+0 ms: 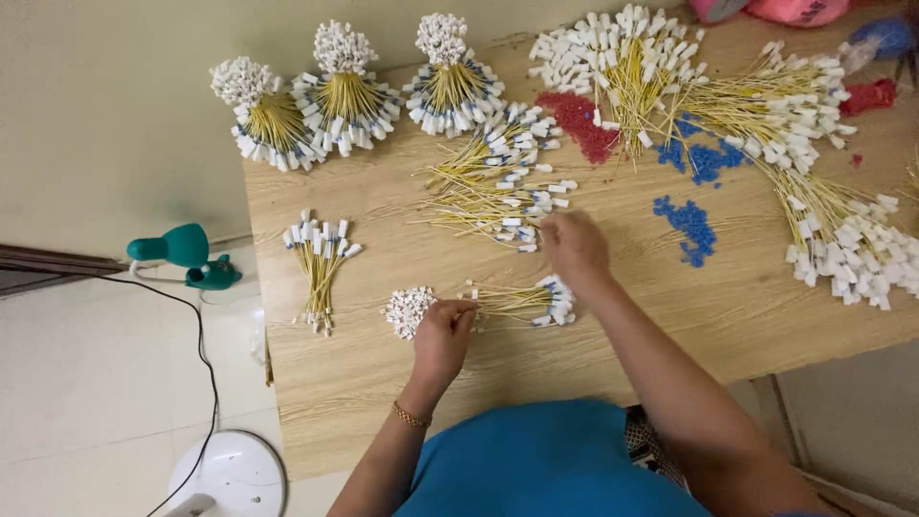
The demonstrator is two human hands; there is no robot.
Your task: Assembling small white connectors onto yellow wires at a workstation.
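Left hand on yellow wire bundle (white-tagged ends).

Light wood desk carried yellow wires with white plugs. Three tied bundles stood along the far left edge. A small bunch lay near the left edge, another bunch near the front middle. Loose wires sprawled mid-desk, bigger heaps toward the far right corner. Red bits and blue bits lay between them.
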